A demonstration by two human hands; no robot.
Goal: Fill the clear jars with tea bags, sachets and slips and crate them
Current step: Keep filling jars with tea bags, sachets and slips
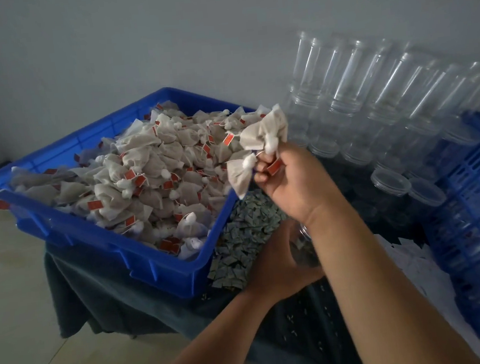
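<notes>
Several tea bags (263, 133), red tags (228, 139) unreadable, pinched in right hand (291, 183); left hand (272, 266) grips jar (304, 251).

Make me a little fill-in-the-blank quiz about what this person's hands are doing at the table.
1. The right hand grips a bunch of ___ above the heaped tray.
2. The left hand holds a clear ___ below the right forearm.
3. The heaped tray is coloured ___.
Missing words: tea bags; jar; blue.
</notes>
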